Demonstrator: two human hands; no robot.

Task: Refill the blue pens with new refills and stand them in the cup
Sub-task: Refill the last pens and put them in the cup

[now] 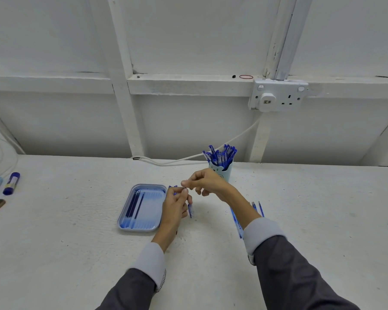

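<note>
Left hand (175, 206) clamped on a pen (190, 210) above the table beside the tray (130, 227), right hand (205, 181) pinching its tip end; should keep the barrel steady and twist straight.

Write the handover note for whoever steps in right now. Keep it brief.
Left hand: holds a blue pen body upright over the table.
Right hand: pinches something small at the pen's top; too small to tell what.
Tray: a few refills left.
Cup: already full of blue pens.
Loose pens lie right of the right arm.
Left: finish this pen, stand it in the cup, then the rest.
</note>
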